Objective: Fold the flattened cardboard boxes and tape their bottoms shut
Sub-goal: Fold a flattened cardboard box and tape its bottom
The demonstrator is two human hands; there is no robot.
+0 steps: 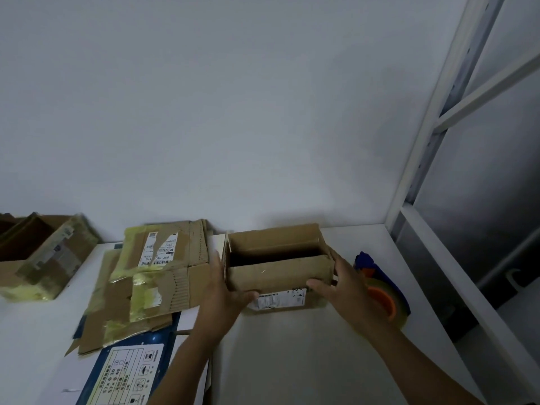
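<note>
The opened brown cardboard box (276, 270) on the white counter (292, 346) is gripped endwise by left hand (225, 290) and right hand (347, 285). Folding is judged underway; the blue-orange tape dispenser (382, 293) is needed next.

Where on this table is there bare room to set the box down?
Bare table lies in front of the box, between the left hand and the right hand, and at the back right corner behind the tape dispenser. The left side is crowded: flattened cardboard and a blue printed sheet.

Head-worn view — forward, downward, near table (292, 352)
</note>
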